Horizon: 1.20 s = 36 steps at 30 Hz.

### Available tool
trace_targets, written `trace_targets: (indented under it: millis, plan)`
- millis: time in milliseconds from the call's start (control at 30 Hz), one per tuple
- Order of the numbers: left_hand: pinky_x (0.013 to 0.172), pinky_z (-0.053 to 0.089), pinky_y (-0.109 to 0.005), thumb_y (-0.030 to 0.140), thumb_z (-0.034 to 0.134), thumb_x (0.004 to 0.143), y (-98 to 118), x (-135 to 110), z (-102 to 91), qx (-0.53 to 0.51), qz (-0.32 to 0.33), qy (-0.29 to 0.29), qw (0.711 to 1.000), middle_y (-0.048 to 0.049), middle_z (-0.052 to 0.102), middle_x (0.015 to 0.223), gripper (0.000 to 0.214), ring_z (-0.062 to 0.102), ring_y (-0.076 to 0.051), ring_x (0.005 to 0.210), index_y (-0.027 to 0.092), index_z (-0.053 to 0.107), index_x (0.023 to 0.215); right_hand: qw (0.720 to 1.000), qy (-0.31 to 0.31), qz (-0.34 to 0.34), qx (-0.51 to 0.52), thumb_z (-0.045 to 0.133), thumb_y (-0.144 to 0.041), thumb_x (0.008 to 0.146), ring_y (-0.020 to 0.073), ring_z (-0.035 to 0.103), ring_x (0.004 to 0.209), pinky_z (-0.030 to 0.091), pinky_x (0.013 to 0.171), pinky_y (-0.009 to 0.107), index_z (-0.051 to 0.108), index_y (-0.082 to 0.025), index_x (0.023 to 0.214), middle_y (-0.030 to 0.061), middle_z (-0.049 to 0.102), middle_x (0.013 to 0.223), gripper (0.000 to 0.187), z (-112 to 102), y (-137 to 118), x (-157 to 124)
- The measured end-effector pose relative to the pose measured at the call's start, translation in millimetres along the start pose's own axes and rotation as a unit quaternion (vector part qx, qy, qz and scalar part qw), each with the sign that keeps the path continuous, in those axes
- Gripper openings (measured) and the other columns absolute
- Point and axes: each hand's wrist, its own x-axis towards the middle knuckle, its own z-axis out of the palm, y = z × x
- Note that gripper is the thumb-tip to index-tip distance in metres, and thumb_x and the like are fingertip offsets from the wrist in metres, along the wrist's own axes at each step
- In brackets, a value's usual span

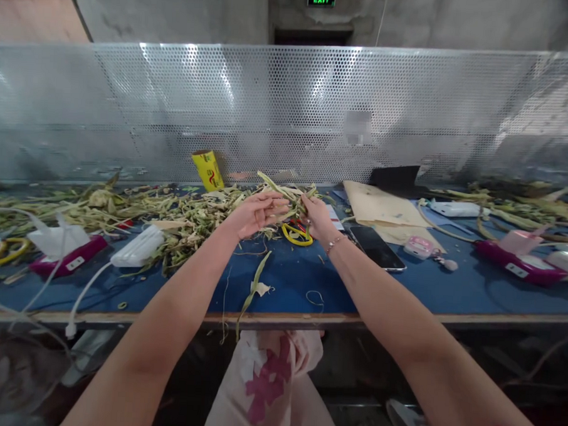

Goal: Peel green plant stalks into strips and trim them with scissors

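In the head view, the person's two bare hands meet over the middle of a blue tabletop (281, 285), where a bunch of pale green plant strips (291, 204) is raised between them, just above the far part of the table. The right hand (316, 215) pinches the strips between thumb and fingers; a thin bracelet (335, 243) circles that wrist. The left hand (260, 213) is turned palm up beside the bunch, its fingers loosely bent; whether they grasp any strip I cannot tell. Just below the strips, near the right hand, lies a yellow loop handle (298, 241). A heap of plant trimmings (190, 216) spreads left of the left hand, with a yellow carton (208, 171) standing tilted behind it. Nearer the person, one long strip (256, 281) hangs over the table's front edge. To the right of the right hand lie a dark smartphone (375, 247), a pink case (419, 246) and a sheet of brown paper (381, 206). Purple power strips sit toward either side, the left one (70, 260) near a white block (138, 245). A perforated metal screen (232, 110) stands along the back.
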Motion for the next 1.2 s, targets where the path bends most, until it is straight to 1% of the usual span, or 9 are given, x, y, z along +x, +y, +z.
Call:
trace_targets:
  millis: [67, 133, 367, 533, 633, 733, 833, 1000, 1200]
  plan:
    - [0.071, 0.051, -0.025, 0.008, 0.056, 0.073, -6.0, 4.8, -2.3, 0.003, 0.028, 0.078, 0.997, -0.0038, 0.067, 0.075, 0.008, 0.063, -0.009, 0.064, 0.012, 0.054, 0.080, 1.000, -0.005, -0.001, 0.004, 0.054, -0.029, 0.077, 0.0013, 0.022, 0.029, 0.018, 0.028, 0.015, 0.037, -0.019, 0.060, -0.0113, 0.029, 0.040, 0.026, 2.3, -0.1, -1.8]
    - [0.063, 0.051, -0.022, 0.009, 0.059, 0.072, -12.9, 9.6, -1.6, -0.002, 0.029, 0.102, 0.994, -0.0013, 0.066, 0.068, 0.009, 0.060, -0.007, 0.056, 0.013, 0.052, 0.076, 1.000, -0.023, -0.007, 0.009, 0.054, -0.030, 0.077, 0.0010, 0.021, 0.028, 0.017, 0.027, 0.015, 0.040, -0.019, 0.061, -0.0114, 0.029, 0.040, 0.024, 3.4, -1.2, -3.3]
    - [0.055, 0.050, -0.018, 0.026, 0.067, 0.067, -18.8, 7.8, 4.7, -0.029, 0.051, 0.027, 0.998, -0.0009, 0.066, 0.066, 0.019, 0.057, -0.005, 0.050, 0.012, 0.054, 0.071, 0.996, -0.079, -0.004, -0.037, 0.057, -0.038, 0.074, 0.0015, 0.023, 0.025, 0.016, 0.026, 0.016, 0.040, -0.019, 0.061, -0.0115, 0.031, 0.036, 0.029, 5.0, -5.9, -8.2]
    - [0.054, 0.049, -0.019, 0.032, 0.067, 0.067, -19.7, 5.6, 4.2, -0.035, 0.049, -0.012, 0.998, -0.0004, 0.066, 0.068, 0.034, 0.057, -0.006, 0.051, 0.015, 0.060, 0.095, 0.995, -0.072, 0.010, -0.068, 0.053, -0.032, 0.077, 0.0027, 0.023, 0.024, 0.016, 0.028, 0.017, 0.039, -0.020, 0.060, -0.0114, 0.030, 0.033, 0.025, 8.4, -7.5, -10.7]
    - [0.054, 0.049, -0.018, 0.028, 0.067, 0.067, -20.1, 5.9, 5.5, -0.030, 0.034, -0.003, 0.999, -0.0010, 0.065, 0.065, 0.028, 0.057, -0.006, 0.050, 0.014, 0.062, 0.091, 0.994, -0.061, 0.000, -0.087, 0.053, -0.031, 0.076, 0.0033, 0.024, 0.027, 0.018, 0.029, 0.018, 0.041, -0.020, 0.060, -0.0107, 0.031, 0.036, 0.023, 8.8, -7.1, -11.5]
    - [0.050, 0.047, -0.018, 0.026, 0.069, 0.064, -19.7, 5.5, 5.7, -0.002, 0.002, 0.012, 1.000, -0.0011, 0.062, 0.055, 0.019, 0.054, -0.006, 0.045, 0.011, 0.064, 0.073, 0.992, -0.072, -0.009, -0.104, 0.054, -0.033, 0.074, 0.0034, 0.023, 0.029, 0.019, 0.031, 0.019, 0.040, -0.020, 0.058, -0.0106, 0.029, 0.038, 0.024, 8.9, -5.2, -12.2]
    - [0.045, 0.046, -0.019, 0.031, 0.070, 0.062, -19.9, 5.3, 2.4, 0.047, -0.037, 0.007, 0.998, -0.0020, 0.059, 0.048, 0.023, 0.052, -0.007, 0.041, 0.010, 0.062, 0.061, 0.984, -0.092, -0.029, -0.151, 0.057, -0.037, 0.070, 0.0039, 0.022, 0.031, 0.018, 0.034, 0.021, 0.040, -0.020, 0.056, -0.0101, 0.028, 0.039, 0.028, 8.5, -3.9, -12.5]
    - [0.045, 0.044, -0.021, 0.038, 0.069, 0.062, -19.5, 5.8, -1.0, 0.152, -0.084, 0.007, 0.985, -0.0045, 0.060, 0.050, 0.031, 0.053, -0.008, 0.043, 0.009, 0.059, 0.054, 0.975, -0.078, -0.065, -0.200, 0.053, -0.037, 0.068, 0.0055, 0.026, 0.037, 0.021, 0.039, 0.022, 0.040, -0.020, 0.055, -0.0079, 0.030, 0.043, 0.026, 6.7, -5.3, -10.3]
    - [0.038, 0.034, -0.018, 0.036, 0.073, 0.055, -16.9, 4.0, 8.0, 0.195, -0.071, 0.046, 0.977, 0.0025, 0.051, 0.047, 0.028, 0.042, -0.003, 0.037, 0.011, 0.061, 0.059, 0.914, -0.056, -0.175, -0.362, 0.050, -0.037, 0.067, 0.0076, 0.032, 0.049, 0.024, 0.047, 0.023, 0.039, -0.018, 0.049, -0.0045, 0.036, 0.048, 0.028, 3.8, -2.2, 0.6]
